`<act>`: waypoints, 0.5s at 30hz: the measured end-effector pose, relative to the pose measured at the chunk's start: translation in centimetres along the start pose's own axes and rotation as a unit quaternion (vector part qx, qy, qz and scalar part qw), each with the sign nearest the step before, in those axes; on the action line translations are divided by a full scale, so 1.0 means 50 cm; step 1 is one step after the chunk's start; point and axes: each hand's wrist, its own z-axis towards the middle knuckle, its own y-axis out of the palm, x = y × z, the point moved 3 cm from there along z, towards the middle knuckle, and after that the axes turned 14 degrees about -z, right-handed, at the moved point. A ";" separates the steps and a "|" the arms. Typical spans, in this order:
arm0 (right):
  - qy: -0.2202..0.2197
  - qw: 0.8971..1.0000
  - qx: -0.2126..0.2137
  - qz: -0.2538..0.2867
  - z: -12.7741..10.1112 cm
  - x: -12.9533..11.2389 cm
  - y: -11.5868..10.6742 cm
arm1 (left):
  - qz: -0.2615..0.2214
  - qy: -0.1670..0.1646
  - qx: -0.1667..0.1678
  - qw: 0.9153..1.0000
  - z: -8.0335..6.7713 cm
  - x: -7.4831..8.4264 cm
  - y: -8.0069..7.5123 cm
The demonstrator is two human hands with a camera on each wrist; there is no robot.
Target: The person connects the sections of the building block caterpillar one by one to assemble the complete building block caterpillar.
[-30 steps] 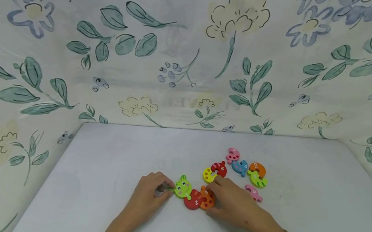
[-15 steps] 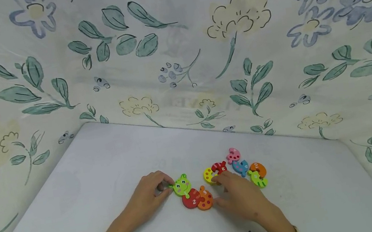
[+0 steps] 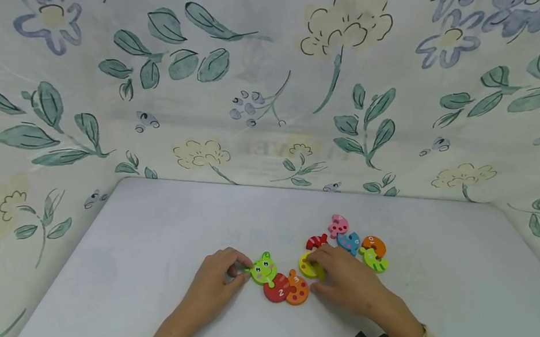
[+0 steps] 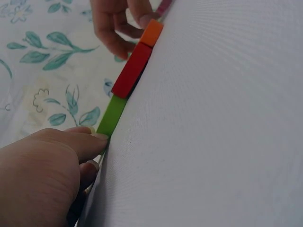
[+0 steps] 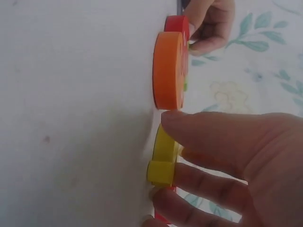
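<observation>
A green caterpillar-head puzzle piece (image 3: 264, 270) with a smiling face lies joined to a red piece (image 3: 276, 290) marked 2. Joined to that is an orange spotted piece (image 3: 297, 291). The left hand (image 3: 217, 278) pinches the head's left edge between thumb and fingers; the left wrist view shows fingertips against the green side (image 4: 112, 116). Just right of the orange piece, the right hand (image 3: 349, 280) holds a yellow spotted piece (image 3: 307, 266), partly covered by its fingers. In the right wrist view, thumb and fingers surround the yellow piece (image 5: 163, 149), close below the orange one.
Beyond the right hand lie a red striped piece (image 3: 316, 241), a pink one (image 3: 338, 225), a blue one (image 3: 348, 243), an orange one (image 3: 374, 245) and a green striped one (image 3: 375, 261). Floral cloth (image 3: 267, 151) rises behind the white tabletop (image 3: 178, 223).
The right hand has left the orange piece and taken the yellow one, bringing it nearer, away from the red striped piece. A pink piece beside the right hand became hidden. The left hand stays nearly still.
</observation>
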 end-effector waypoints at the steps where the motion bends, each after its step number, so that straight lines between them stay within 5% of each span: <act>1: 0.000 1.000 0.001 -0.001 0.000 0.000 0.000 | 0.000 0.001 -0.001 1.000 0.000 0.000 0.000; 15: -0.024 0.999 -0.019 0.018 -0.005 0.015 -0.006 | 0.002 -0.009 0.005 1.000 0.000 0.000 0.002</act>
